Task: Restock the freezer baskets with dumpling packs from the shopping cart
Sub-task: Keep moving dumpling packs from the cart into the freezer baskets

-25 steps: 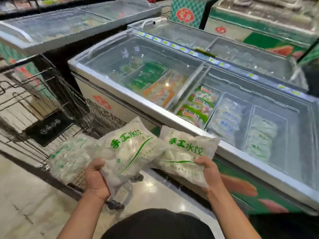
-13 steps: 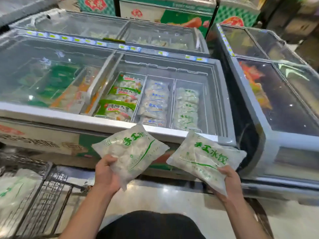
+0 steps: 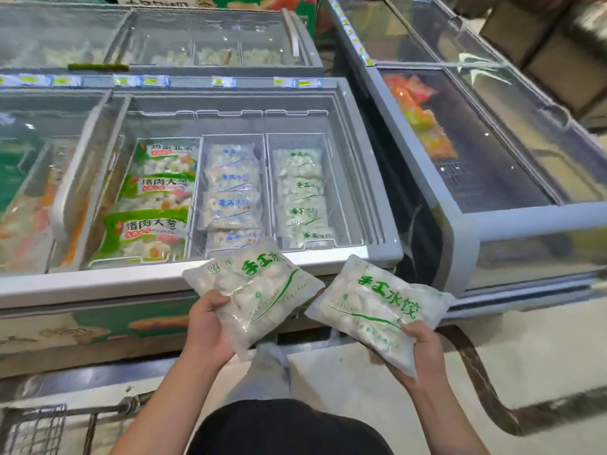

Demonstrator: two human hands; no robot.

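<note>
Left hand (image 3: pixel 207 326) grips one dumpling pack (image 3: pixel 254 292), right hand (image 3: pixel 422 353) another (image 3: pixel 377 307), near the freezer's right basket (image 3: pixel 338 192)

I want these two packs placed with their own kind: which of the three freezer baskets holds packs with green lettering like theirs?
The rightmost basket. Its packs carry green lettering, the middle basket's blue, the left basket's broad green bands.

Illumination: bright, even, overhead store light. Glare: white streaks on the glass lid (image 3: pixel 512 133) of the right-hand freezer; soft sheen on the floor (image 3: pixel 542 362). Shadows: faint and diffuse. Distortion: wide-angle bowing of freezer edges toward the frame borders. Sharpness: centre fairly crisp; far freezers and left margin smeared.
</note>
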